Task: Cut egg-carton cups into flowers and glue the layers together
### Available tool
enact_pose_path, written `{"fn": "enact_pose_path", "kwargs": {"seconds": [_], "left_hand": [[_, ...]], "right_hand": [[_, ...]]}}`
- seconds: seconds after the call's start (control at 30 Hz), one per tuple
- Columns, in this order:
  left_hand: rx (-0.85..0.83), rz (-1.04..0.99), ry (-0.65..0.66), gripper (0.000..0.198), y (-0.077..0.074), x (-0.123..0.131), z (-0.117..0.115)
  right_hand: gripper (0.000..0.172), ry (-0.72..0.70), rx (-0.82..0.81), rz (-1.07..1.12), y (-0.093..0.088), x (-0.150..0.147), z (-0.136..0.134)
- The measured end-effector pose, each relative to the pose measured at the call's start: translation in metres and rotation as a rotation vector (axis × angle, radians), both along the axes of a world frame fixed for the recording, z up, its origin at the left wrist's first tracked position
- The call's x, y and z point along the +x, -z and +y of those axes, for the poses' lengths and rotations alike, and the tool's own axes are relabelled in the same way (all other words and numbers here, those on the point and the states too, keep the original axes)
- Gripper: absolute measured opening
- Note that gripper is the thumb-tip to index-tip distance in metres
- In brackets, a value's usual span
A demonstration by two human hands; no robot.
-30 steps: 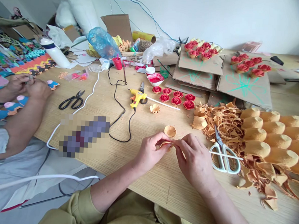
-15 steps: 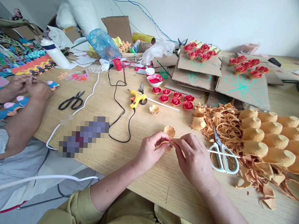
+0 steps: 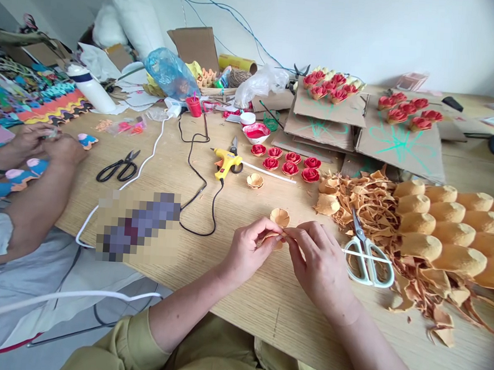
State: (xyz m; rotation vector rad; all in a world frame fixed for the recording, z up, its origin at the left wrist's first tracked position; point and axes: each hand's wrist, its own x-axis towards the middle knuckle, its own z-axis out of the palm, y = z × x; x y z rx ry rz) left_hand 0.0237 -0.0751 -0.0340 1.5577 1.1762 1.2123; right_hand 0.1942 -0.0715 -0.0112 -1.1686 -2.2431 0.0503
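Left hand [image 3: 247, 252] and right hand [image 3: 319, 265] pinch a small pulp petal piece [image 3: 272, 240] between them, mostly hidden. It looks light, soft and probably tear-prone, so hold it near its base. Unpainted paper flower [image 3: 279, 216] lies at twelve o'clock.

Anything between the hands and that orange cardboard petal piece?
Nothing visible. The left hand and right hand both pinch the petal piece at their fingertips, over the table. An unpainted flower lies just beyond the fingertips.

Nothing readable anywhere: the green marks on the far-right cardboard sheet [image 3: 418, 156] are drawn lines, not letters; the near paper flower piece [image 3: 270, 239] is blank.
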Motion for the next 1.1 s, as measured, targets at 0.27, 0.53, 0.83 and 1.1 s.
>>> {"fn": "enact_pose_path", "kwargs": {"seconds": [0.27, 0.53, 0.83, 1.1], "left_hand": [[-0.03, -0.002, 0.035, 0.004, -0.0009, 0.0011, 0.0012], [0.07, 0.054, -0.016, 0.007, -0.0042, -0.001, -0.0009], [0.022, 0.058, 0.004, 0.007, -0.0015, -0.0017, -0.0011], [0.028, -0.042, 0.002, 0.006, -0.0044, -0.0015, -0.0013]], "right_hand": [[0.018, 0.006, 0.05, -0.141, 0.0013, 0.0013, -0.0017], [0.015, -0.002, -0.068, 0.054, -0.0013, 0.005, 0.0009], [0.019, -0.022, -0.158, 0.121, -0.0001, 0.0054, 0.001], [0.02, -0.02, -0.062, 0.089, -0.0006, 0.004, 0.0]]}}
